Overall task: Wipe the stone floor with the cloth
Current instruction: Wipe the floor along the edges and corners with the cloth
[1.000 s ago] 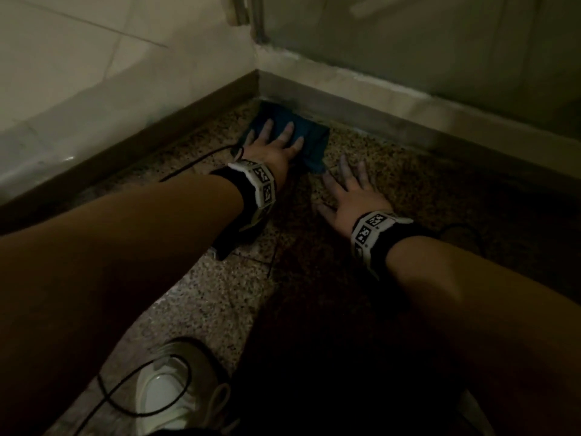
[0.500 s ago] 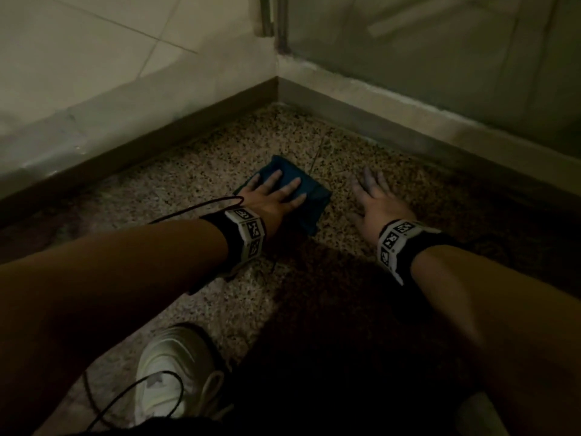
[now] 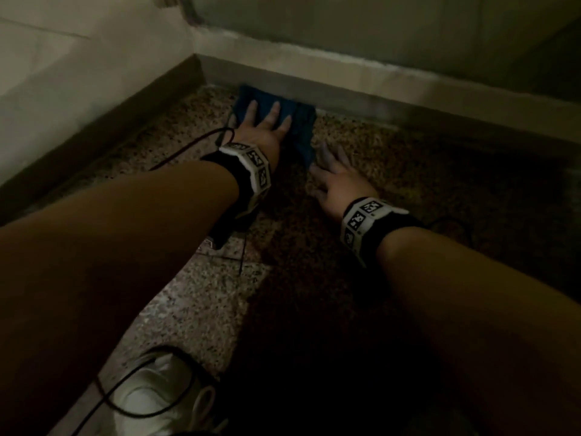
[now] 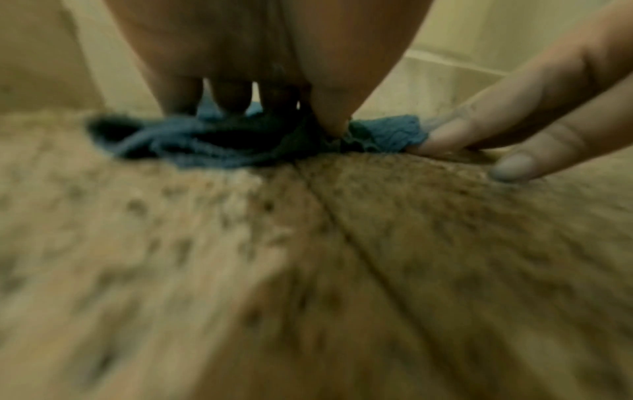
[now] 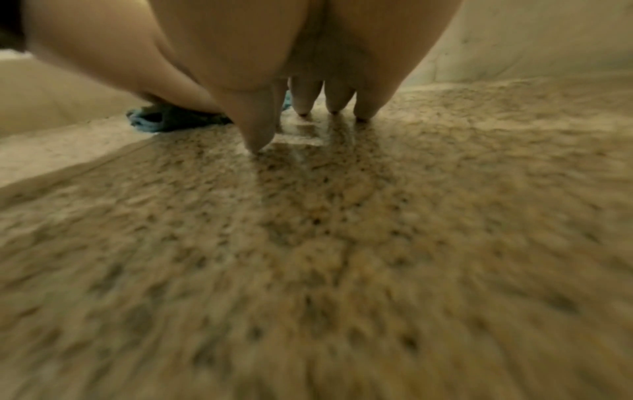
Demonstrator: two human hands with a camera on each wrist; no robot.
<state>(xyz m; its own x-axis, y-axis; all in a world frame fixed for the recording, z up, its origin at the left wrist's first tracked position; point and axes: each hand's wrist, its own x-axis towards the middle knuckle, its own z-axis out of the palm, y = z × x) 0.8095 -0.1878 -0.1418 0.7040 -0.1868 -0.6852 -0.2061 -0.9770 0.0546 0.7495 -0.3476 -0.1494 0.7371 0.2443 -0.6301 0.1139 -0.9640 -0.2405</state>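
A rumpled blue woven cloth [image 3: 284,121] lies on the speckled brown stone floor [image 3: 393,158], pushed up against the pale skirting [image 3: 361,89] near the floor's far left corner, likely to reach dirt along that edge. The left hand [image 3: 262,127] lies flat on top of the cloth, fingers straight and spread, apparently to press it down over a broad patch. The right hand [image 3: 334,180] rests flat on bare floor just beside the cloth's near corner, fingers straight, holding nothing; it seems to prop the person's weight.
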